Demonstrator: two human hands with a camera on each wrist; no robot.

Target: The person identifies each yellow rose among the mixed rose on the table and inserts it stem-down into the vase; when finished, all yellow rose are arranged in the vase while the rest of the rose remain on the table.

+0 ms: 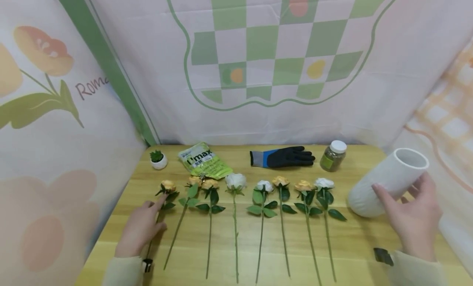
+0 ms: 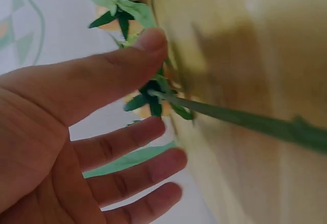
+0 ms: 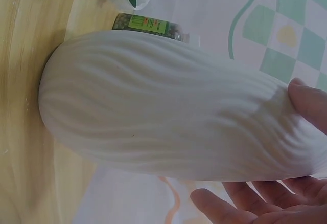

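White vase (image 1: pixel 386 181) tilted near table edge, right hand (image 1: pixel 414 216) touching

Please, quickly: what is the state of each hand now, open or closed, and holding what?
Left hand: open, fingers spread, thumb touching the leftmost rose; not gripping it.
Right hand: open, fingers relaxed around the tilted white vase, thumb touching it; no firm grip seen.

Soft, even, bright lighting; faint shadows; head view bends at edges; left wrist view blurred, perhaps by motion.
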